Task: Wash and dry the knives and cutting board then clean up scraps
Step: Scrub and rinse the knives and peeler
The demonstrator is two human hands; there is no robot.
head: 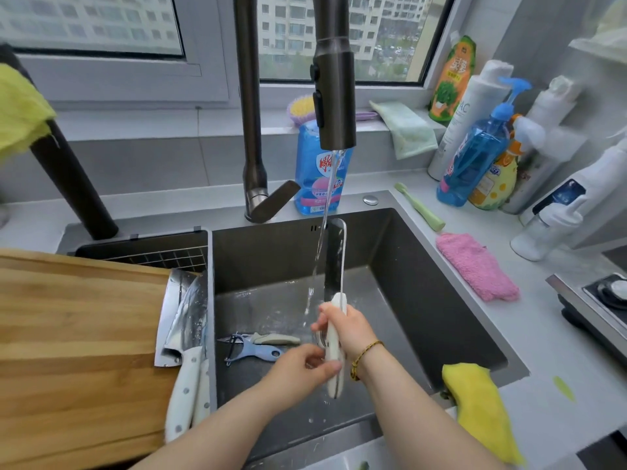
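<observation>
- Head view: the task looks early on. One knife (334,266) is up over the sink (424,273), blade pointing up, with the water (320,239) running down just left of the blade.
- The right hand (351,330) has its fingers (324,320) wrapped round the white handle. The left hand (298,368) pinches the handle's lower end.
- Left to do, by the look of it:
  - two knives (185,320) lying flecked on the cutting board (78,334) at the sink's left edge
  - the board itself
  - all the drying
  - a green scrap (564,388) on the tabletop (543,351)
- In the way: a peeler (251,352) and a small grey-handled knife (276,339) lie on the sink floor under the hands. The tap (334,96) hangs right above the blade tip.
- A yellow cloth (481,412) sits on the sink's right rim, with a pink cloth (475,266) further back.
</observation>
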